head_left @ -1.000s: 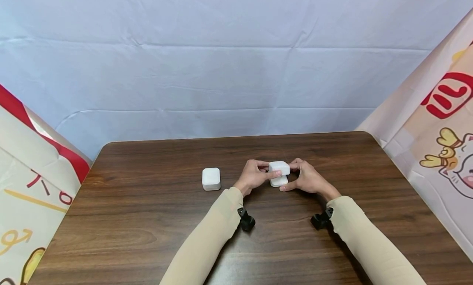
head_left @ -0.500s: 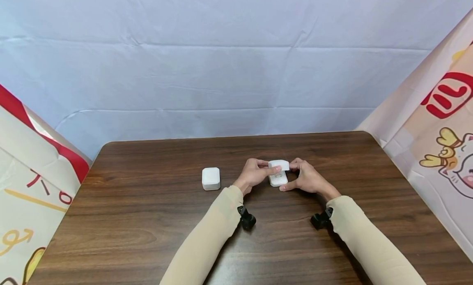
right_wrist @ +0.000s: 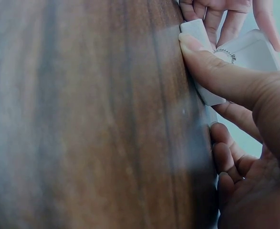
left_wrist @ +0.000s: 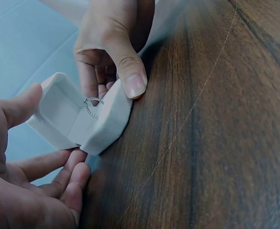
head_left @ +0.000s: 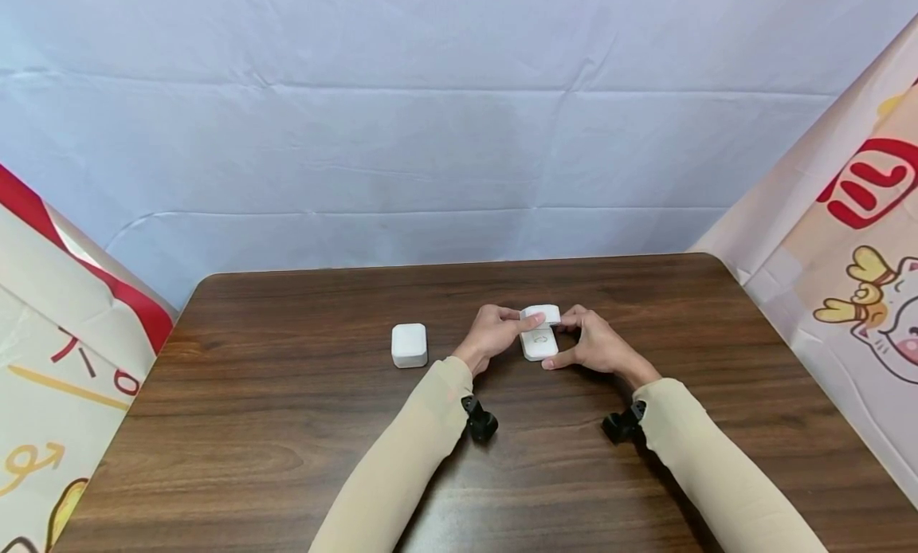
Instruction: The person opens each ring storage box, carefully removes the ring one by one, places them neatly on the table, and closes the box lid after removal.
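A white ring box [head_left: 539, 347] stands on the table with its hinged lid [head_left: 541, 313] raised. A silvery ring with a beaded band [left_wrist: 92, 108] sits upright in its base, seen close up in the left wrist view. My left hand [head_left: 495, 332] holds the lid, thumb on its front edge and fingers behind near the hinge. From the other side, my right hand [head_left: 598, 344] grips the base, its thumb [right_wrist: 216, 71] pressed along the front. The right fingers are partly hidden behind the box in the head view.
A second white box [head_left: 409, 346], closed, stands to the left of my left hand on the brown wooden table [head_left: 287, 425]. A pale cloth [head_left: 430, 139] hangs behind the table's far edge. Printed cloths [head_left: 861, 298] hang at both sides.
The ring box's lid has swung up and back under my left thumb, bringing the ring into sight. My right hand stays on the base, and the second box has not moved.
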Action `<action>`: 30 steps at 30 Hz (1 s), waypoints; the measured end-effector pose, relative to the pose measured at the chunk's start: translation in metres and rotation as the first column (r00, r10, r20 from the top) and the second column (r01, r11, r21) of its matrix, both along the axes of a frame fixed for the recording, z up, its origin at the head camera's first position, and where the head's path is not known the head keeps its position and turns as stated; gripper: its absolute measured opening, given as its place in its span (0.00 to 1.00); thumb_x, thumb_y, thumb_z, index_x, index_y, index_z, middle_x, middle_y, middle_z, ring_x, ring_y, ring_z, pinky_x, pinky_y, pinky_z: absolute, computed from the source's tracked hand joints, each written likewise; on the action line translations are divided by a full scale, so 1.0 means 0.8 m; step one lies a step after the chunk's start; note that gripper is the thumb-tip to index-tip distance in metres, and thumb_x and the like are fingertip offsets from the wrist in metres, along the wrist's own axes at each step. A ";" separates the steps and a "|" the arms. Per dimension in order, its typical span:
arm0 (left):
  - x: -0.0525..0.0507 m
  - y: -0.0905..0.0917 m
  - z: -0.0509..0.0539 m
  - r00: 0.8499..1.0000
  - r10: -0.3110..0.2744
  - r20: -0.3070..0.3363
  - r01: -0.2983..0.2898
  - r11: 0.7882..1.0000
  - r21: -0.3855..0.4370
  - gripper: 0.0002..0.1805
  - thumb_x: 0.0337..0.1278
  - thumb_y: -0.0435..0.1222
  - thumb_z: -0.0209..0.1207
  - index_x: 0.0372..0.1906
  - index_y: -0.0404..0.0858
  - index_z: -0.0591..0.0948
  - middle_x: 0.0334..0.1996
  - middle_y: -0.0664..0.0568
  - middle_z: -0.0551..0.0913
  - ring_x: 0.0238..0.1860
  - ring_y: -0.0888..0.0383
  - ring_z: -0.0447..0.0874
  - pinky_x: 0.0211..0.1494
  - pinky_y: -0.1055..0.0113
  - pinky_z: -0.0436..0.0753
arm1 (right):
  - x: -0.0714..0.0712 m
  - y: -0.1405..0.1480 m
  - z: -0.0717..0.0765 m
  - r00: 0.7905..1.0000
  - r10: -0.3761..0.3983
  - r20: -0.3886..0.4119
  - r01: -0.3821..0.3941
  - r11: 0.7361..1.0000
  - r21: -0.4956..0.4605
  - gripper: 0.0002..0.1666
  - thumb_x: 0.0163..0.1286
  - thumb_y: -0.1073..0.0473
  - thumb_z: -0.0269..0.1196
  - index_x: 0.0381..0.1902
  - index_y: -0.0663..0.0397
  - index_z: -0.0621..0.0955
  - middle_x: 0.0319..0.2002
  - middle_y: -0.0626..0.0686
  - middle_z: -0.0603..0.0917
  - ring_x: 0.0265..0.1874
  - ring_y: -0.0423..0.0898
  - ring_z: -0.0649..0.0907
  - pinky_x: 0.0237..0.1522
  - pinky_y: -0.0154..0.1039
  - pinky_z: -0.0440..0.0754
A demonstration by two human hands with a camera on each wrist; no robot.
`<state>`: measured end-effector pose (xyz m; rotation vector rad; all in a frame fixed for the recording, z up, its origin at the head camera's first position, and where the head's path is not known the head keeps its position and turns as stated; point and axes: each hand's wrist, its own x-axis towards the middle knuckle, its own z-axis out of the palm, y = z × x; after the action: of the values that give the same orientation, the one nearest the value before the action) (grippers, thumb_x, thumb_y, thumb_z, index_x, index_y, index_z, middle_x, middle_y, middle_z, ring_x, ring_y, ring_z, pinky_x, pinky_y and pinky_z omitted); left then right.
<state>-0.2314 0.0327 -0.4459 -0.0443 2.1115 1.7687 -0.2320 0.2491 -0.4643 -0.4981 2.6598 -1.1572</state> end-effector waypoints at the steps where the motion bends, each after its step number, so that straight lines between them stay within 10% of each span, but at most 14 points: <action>1: 0.000 0.000 0.000 1.000 0.000 0.001 0.000 1.000 -0.002 0.35 0.60 0.54 0.69 0.61 0.30 0.80 0.60 0.45 0.78 0.61 0.48 0.76 0.62 0.54 0.75 | 0.000 0.000 0.000 1.000 0.000 0.000 0.000 1.000 0.001 0.34 0.48 0.55 0.84 0.54 0.61 0.86 0.47 0.58 0.77 0.47 0.54 0.76 0.51 0.52 0.73; 30: 0.004 0.002 0.002 1.000 0.020 -0.021 -0.020 1.000 0.008 0.37 0.59 0.56 0.68 0.59 0.30 0.80 0.57 0.45 0.79 0.58 0.51 0.78 0.59 0.55 0.77 | -0.001 0.000 -0.001 1.000 -0.005 0.019 0.005 1.000 0.006 0.39 0.49 0.55 0.83 0.59 0.60 0.84 0.48 0.58 0.77 0.47 0.54 0.74 0.50 0.50 0.72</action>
<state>-0.2278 0.0342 -0.4446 -0.0449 2.1256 1.7968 -0.2325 0.2488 -0.4653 -0.4780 2.6491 -1.1498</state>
